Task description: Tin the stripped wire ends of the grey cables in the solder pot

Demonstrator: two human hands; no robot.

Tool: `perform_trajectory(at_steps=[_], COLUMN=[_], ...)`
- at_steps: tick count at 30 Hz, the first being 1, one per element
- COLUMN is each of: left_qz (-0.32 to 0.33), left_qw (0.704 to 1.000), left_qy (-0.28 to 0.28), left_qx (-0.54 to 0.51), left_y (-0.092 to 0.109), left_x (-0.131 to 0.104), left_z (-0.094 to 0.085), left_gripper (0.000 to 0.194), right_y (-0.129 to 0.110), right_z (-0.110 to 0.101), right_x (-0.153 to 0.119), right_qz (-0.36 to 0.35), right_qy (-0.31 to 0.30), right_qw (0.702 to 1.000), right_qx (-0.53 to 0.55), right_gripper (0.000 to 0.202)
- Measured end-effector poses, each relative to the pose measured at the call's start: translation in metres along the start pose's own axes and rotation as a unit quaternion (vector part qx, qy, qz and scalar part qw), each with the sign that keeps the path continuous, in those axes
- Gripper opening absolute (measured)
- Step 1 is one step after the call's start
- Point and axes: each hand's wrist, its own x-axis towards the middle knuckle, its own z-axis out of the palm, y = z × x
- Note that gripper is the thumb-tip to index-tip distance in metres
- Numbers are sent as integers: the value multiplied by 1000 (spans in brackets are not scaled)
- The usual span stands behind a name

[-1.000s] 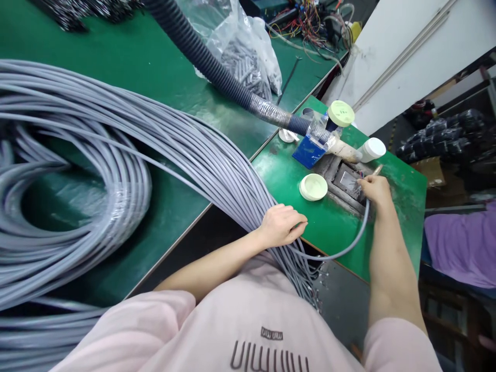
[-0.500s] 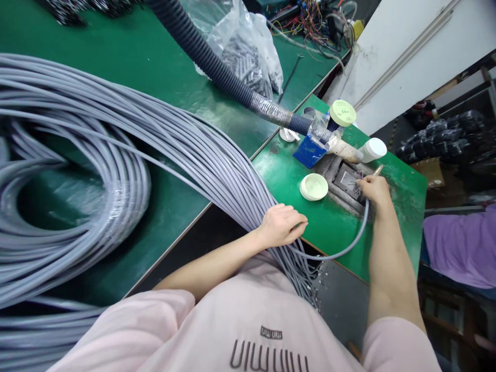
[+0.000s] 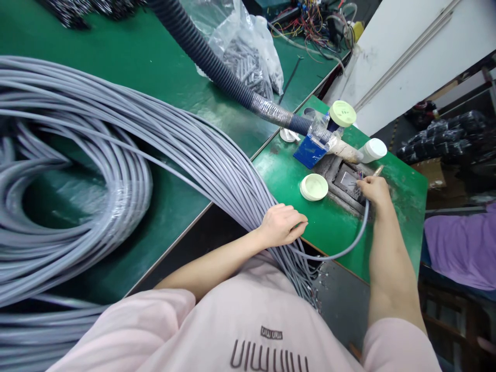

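My right hand (image 3: 374, 189) is closed round the end of a grey cable (image 3: 363, 225), its thin wires fanned out over a square solder pot (image 3: 347, 181). A pale stick (image 3: 378, 169) pokes out behind the fingers; whether they grip it, I cannot tell. From there the cable curves down and left to the thick bundle of grey cables (image 3: 228, 178). My left hand (image 3: 283, 225) lies on that bundle with curled fingers, gripping it near its loose ends. Left of the pot stands an open pale-green tub (image 3: 313, 187).
A ribbed hose (image 3: 217, 67) runs to a nozzle (image 3: 346, 150) above the pot, beside a blue box (image 3: 310, 151). White (image 3: 374, 149) and green-lidded (image 3: 342, 112) jars stand behind. A plastic bag of grey pieces (image 3: 248, 59) lies farther back. Someone in purple (image 3: 465, 248) is at right.
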Motion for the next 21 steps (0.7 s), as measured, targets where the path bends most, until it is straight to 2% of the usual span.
perform_trajectory(at_steps=[4, 7, 10, 12, 13, 15, 17, 19, 21], left_qz=[-4, -8, -27, -80, -120, -214, -284, -320, -343], left_qw=[1000, 1000, 998, 987, 973, 915, 823, 732, 667], left_qy=[0, 0, 9, 31, 46, 57, 47, 49, 59], left_qx=[-5, -15, -60, -135, -193, -338, -490, -599, -659], left_y=[0, 2, 6, 9, 12, 18, 26, 35, 43], left_x=[0, 1, 4, 9, 13, 21, 29, 35, 39], left_z=[0, -1, -3, -2, -1, 3, 12, 22, 31], left_gripper=[20, 19, 17, 17, 18, 22, 37, 51, 53], right_y=[-4, -19, -42, -59, -68, -85, -100, -110, -115], right_z=[-14, -32, -46, -46, -43, -33, -21, -11, -4], right_x=[-18, -55, -108, -143, -158, -184, -201, -211, -217], right_qz=[-2, -43, -49, -42, -35, -30, -32, -27, -5], right_qy=[22, 45, 43, 18, 4, -6, -33, -56, -61], right_qw=[998, 985, 950, 913, 892, 836, 792, 767, 758], right_qx=[55, 163, 306, 405, 451, 547, 608, 638, 650], right_gripper=[25, 30, 34, 35, 36, 31, 29, 31, 33])
